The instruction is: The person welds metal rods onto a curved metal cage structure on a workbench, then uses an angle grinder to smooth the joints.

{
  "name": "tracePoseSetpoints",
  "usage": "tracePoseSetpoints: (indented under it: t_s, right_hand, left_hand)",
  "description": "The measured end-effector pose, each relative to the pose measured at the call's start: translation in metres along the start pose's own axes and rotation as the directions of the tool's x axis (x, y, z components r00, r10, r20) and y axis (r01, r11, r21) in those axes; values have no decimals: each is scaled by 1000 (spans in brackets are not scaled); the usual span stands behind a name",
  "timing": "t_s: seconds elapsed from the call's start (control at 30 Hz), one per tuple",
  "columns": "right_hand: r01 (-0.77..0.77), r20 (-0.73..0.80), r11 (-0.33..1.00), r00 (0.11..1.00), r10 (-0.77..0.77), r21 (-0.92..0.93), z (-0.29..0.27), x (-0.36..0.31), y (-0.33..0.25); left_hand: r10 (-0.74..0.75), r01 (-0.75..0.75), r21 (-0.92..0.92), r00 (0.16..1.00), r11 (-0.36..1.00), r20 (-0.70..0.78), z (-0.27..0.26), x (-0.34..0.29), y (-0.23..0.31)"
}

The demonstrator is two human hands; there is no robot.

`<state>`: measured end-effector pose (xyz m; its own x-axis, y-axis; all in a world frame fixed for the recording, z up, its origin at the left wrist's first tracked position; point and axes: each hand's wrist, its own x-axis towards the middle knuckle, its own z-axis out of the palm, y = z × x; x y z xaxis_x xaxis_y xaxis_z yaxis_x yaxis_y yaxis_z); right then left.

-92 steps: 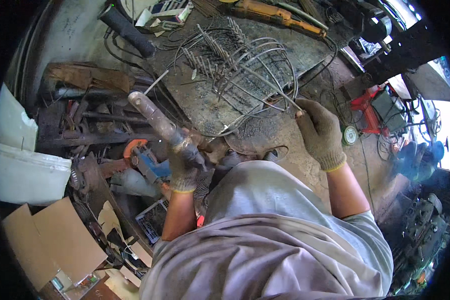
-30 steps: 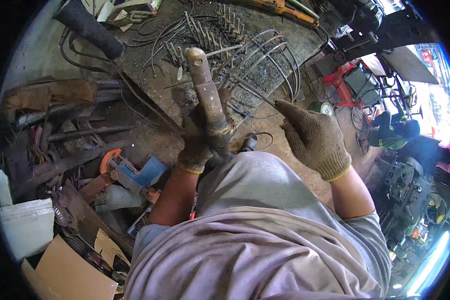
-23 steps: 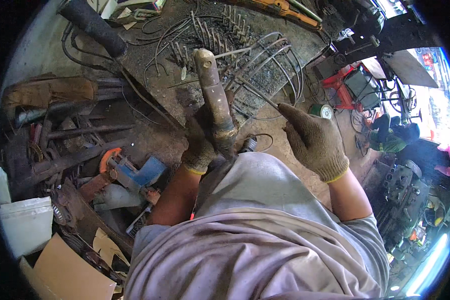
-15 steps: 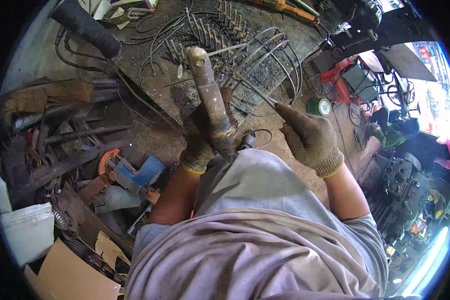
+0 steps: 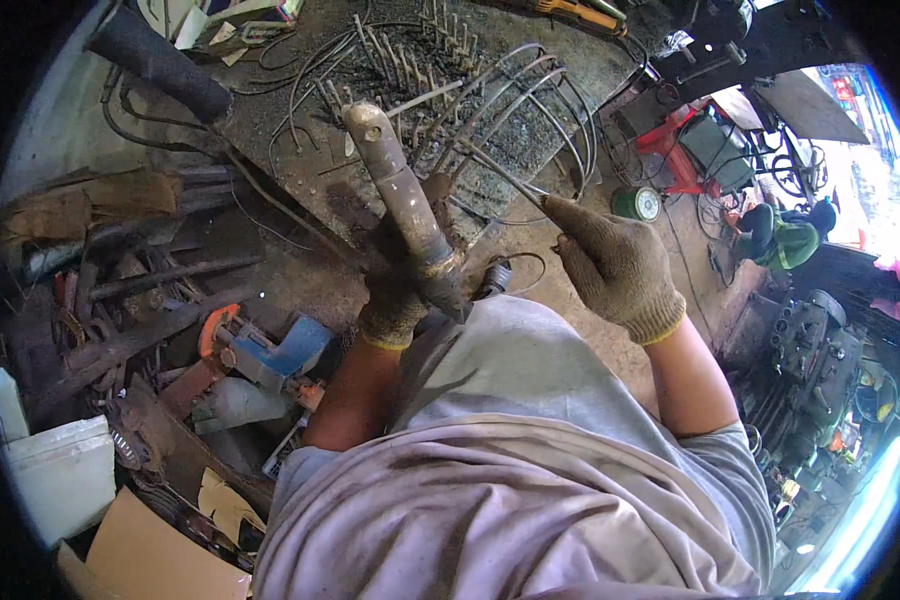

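Observation:
A thick, scuffed metal shaft (image 5: 400, 185) with a cross hole near its far end tilts up over the edge of the work surface. My left hand (image 5: 388, 300), in a dirty knit glove with a yellow cuff, is closed round its lower part; the fingers are mostly hidden by the shaft and shadow. A rough, brownish ring of metal (image 5: 442, 265) circles the shaft near its lower end. To the right, my gloved right hand (image 5: 620, 265) pinches a thin metal rod (image 5: 505, 172). The rod points away to the upper left, its far tip close to bent wire hoops (image 5: 560, 110).
Several upright bolts (image 5: 400, 65) stand on the grimy metal table (image 5: 280, 130). A dark tube (image 5: 160, 65) lies far left. Scrap bars (image 5: 170, 275) and a blue-and-orange tool (image 5: 280, 345) sit at left. A green-rimmed round tin (image 5: 638, 205), red stand (image 5: 670, 155) and another person (image 5: 785, 235) are at right.
The shaft's far end has swung slightly left. The whole view has shifted a little. Both hands keep their holds, and the rod stays in my right hand.

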<state>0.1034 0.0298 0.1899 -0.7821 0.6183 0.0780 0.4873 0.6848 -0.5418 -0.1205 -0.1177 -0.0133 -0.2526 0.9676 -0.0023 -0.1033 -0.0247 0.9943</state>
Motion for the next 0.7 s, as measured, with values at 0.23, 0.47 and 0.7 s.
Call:
tracePoseSetpoints:
  t_s: [0.23, 0.47, 0.7]
  right_hand:
    - [23, 14, 999, 1000, -23, -37, -1, 2, -2]
    - [-10, 33, 1000, 999, 10, 20, -2, 0, 1]
    - [-113, 61, 994, 992, 113, 9, -11, 4, -9]
  left_hand:
    - [160, -59, 458, 970, 887, -185, 6, -5, -38]
    - [-15, 16, 3, 968, 1000, -250, 12, 6, -8]
    - [137, -89, 418, 987, 904, -85, 18, 24, 61]
